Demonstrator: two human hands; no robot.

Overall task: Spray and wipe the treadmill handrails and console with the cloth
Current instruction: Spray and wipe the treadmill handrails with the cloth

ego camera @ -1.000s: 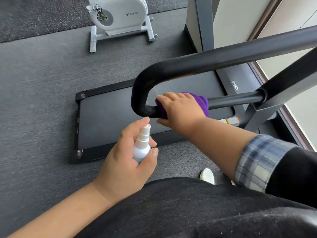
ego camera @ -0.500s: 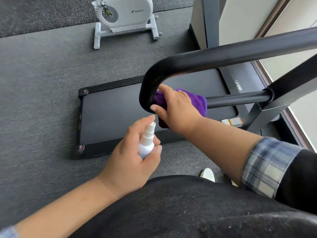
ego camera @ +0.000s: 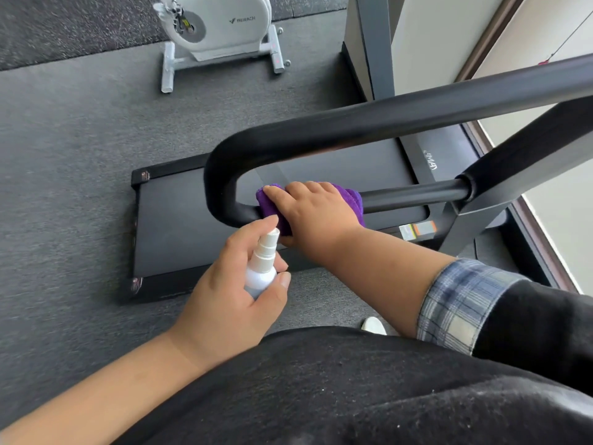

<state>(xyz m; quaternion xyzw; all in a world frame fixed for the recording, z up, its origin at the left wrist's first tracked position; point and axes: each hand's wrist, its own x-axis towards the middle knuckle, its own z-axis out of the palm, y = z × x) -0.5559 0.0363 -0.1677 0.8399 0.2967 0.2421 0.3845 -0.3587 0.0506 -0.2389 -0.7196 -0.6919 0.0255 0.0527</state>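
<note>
A black treadmill handrail [ego camera: 369, 123] bends in a U at the left and returns as a thinner lower bar [ego camera: 417, 194]. My right hand [ego camera: 317, 216] grips a purple cloth [ego camera: 269, 203] wrapped round that lower bar just right of the bend. Just below it, my left hand [ego camera: 234, 300] holds a small white spray bottle [ego camera: 261, 268] upright, with the forefinger on top of the nozzle. The console is out of view.
The treadmill deck [ego camera: 179, 229] lies on grey carpet below the rail. A black upright post [ego camera: 519, 175] joins the rails at the right. A white exercise bike [ego camera: 221, 30] stands at the back. A white shoe tip [ego camera: 373, 326] shows near my body.
My right hand has shifted with the cloth from the curve of the bend back onto the lower bar, a little to the right. The left hand still holds the bottle just below.
</note>
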